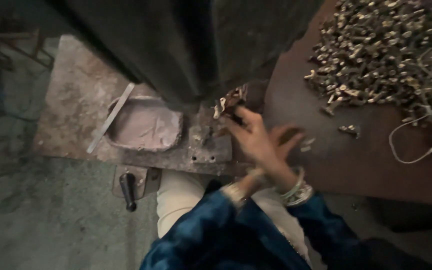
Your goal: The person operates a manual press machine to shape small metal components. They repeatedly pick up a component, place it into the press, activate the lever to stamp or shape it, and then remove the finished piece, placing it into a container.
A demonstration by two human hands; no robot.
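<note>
Blue patterned sleeves (236,235) are seen nearest the camera, with pale bangles (296,192) worn at the wrists. Just beyond them the two hands are crossed over one another. The left hand (256,142) is stretched forward, its fingers (241,116) pinched together on a small dark metal piece (236,117) held right at the base of the dark machine (191,50). The right hand (285,140) is blurred and partly hidden behind the left; its fingers are loosely spread, and whether anything is held in it cannot be told. Shiny metal scraps (226,100) lie just beyond the left fingertips. To the left of the fingers a worn steel plate (76,100) is seen, carrying a shallow oval tray (146,125) and a flat metal strip (111,117) laid across its edge; a black handle (127,190) hangs below it. To the right of the fingers a single brass piece (350,130) lies on the brown table (356,165). Farther off, a large heap of brass pieces (386,50) is piled, and a white cable (406,145) is looped near it.
</note>
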